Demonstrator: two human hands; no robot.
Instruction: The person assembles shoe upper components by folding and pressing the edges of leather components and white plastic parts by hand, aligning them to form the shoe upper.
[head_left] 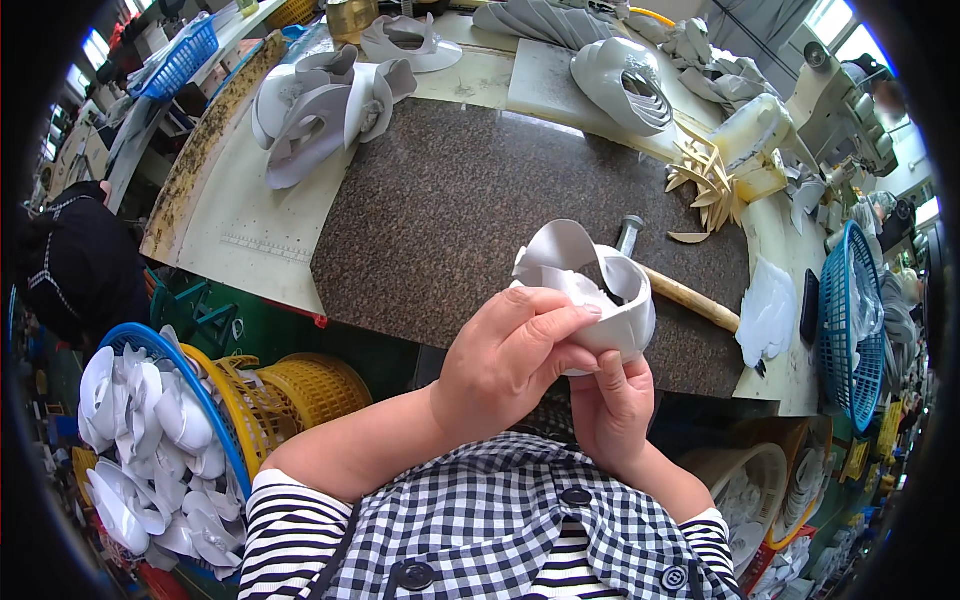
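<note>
A white shoe upper, curved into a ring, is held up over the near edge of the dark speckled stone slab. My left hand pinches its near rim from the left, fingers folded over the edge. From below, my right hand grips the underside, thumb raised against it; some of its fingers are hidden behind the piece. Just beyond the upper lies a hammer with a wooden handle and a metal head, partly covered by the upper.
Grey-white shoe uppers are heaped at the slab's far left, with another nested stack at the back. Beige curved strips and white thin pieces lie to the right. Baskets stand either side: a filled blue one, another blue one.
</note>
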